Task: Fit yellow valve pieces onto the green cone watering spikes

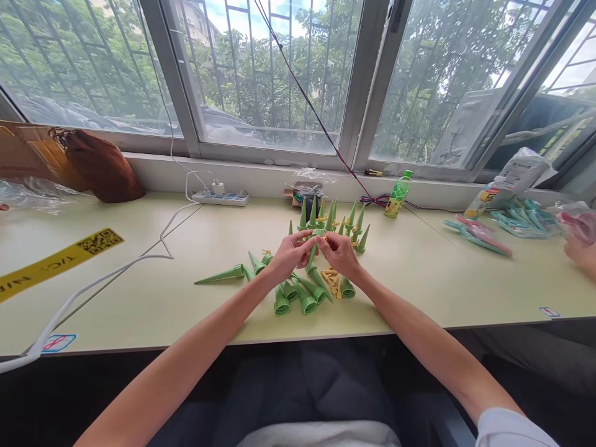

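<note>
My left hand (291, 253) is closed around a green plastic watering spike (312, 254), its wide end up and its point slanting down. Close against it, my right hand (342, 253) pinches a small yellow piece (325, 239) at the spike's wide end; fingers hide most of it. Below my hands lie several loose green cones (307, 303), with their open ends toward me. Beside them is a heap of small yellow pieces (331, 280). Behind my hands several green spikes (363, 239) stand point up, with yellow pieces near their bases.
A power strip (221, 198) with a white cable lies by the window sill. At the back stand a small box (298, 197) and a green-capped bottle (398, 195). Bagged items (526, 217) lie at right, near another person's hand (581, 251). A brown bag (100, 164) sits back left.
</note>
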`<state>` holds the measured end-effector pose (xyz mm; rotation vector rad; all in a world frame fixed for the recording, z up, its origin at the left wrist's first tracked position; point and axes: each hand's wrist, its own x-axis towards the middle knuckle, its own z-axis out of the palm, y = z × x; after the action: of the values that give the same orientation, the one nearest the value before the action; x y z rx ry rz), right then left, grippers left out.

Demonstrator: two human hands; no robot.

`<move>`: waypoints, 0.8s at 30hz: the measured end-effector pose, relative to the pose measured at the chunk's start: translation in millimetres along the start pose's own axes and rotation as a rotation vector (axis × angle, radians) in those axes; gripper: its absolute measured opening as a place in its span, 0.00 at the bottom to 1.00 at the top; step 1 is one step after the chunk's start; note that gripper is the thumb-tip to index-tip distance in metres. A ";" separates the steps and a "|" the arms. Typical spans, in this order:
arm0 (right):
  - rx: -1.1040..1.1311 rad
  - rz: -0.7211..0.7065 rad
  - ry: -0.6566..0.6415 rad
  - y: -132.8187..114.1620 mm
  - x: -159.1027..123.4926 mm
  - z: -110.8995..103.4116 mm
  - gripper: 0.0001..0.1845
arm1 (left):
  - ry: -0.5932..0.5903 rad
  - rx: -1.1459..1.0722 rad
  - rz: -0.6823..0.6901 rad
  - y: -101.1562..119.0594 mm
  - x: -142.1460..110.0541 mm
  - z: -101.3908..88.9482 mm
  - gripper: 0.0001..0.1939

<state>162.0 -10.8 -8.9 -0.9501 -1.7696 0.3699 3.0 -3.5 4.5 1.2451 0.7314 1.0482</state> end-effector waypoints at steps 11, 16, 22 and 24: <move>0.005 -0.020 0.007 1.2 1.3 1.4 0.29 | -0.001 0.015 -0.022 0.4 -0.3 -1.0 0.34; 0.001 -0.021 0.021 1.3 0.0 2.1 0.30 | -0.020 0.013 -0.037 1.4 -0.8 -0.1 0.34; 0.072 -0.056 0.035 2.9 -2.3 1.8 0.33 | -0.112 -0.025 -0.032 0.6 0.3 -0.2 0.30; 0.062 -0.047 0.047 2.3 -2.8 1.8 0.33 | -0.132 -0.024 -0.026 -0.3 0.7 -1.0 0.29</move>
<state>161.7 -11.1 -12.9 -0.8647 -1.7251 0.3675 2.4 -2.5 4.1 1.2680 0.6299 0.9415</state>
